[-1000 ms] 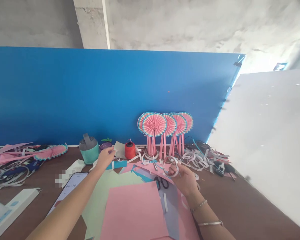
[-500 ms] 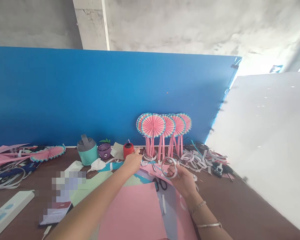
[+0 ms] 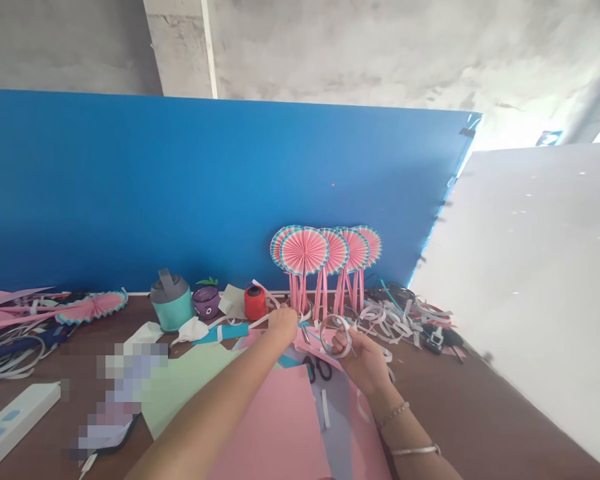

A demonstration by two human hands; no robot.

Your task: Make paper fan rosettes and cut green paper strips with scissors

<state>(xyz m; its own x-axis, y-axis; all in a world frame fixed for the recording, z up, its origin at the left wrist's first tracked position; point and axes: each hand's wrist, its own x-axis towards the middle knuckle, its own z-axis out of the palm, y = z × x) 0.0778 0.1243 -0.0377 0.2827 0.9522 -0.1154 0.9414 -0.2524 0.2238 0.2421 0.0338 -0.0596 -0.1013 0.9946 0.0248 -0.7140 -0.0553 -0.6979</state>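
My left hand is closed around a narrow pink paper strip, whose end sticks out up and to the left past the red spool. In my right hand a roll of white tape is gripped by its rim, standing upright. The two hands are a short way apart. Under them lie pink paper sheets and black-handled scissors. Just behind stand several round pleated pink paper fans with blue edges and pink strips hanging down.
A teal cup and a purple pot stand at the back left. Curled white strips pile up at the back right. A power strip lies at left, green paper nearer the middle. A blue partition rises behind.
My left hand has drawn slightly right and down from beside the red spool. Its fingers are now closed, with the pink strip sticking out. My right hand keeps the tape almost still.
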